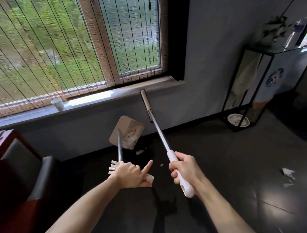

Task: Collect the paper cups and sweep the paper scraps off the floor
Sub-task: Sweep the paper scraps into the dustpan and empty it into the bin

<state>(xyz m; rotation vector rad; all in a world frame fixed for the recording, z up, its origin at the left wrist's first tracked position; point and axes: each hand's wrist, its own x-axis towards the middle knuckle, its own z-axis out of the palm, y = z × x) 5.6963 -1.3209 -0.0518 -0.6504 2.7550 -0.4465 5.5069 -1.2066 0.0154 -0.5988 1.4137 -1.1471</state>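
Observation:
My left hand (129,174) grips the white top of a long-handled dustpan (126,131), with the index finger sticking out. The beige pan hangs tilted above the dark floor by the wall and holds white paper scraps. My right hand (184,167) grips the white handle of a broom (159,130); its shaft slants up and its head (145,100) lies against the wall just under the windowsill. A white paper cup (57,104) stands on the windowsill (101,97). More paper scraps (288,175) lie on the floor at the right, with small bits (139,151) below the pan.
A dark red and black chair (17,164) fills the lower left. A black metal-frame stand (251,88) with a glass top stands at the right wall, a white plate (238,120) at its base. Bamboo blinds cover the window.

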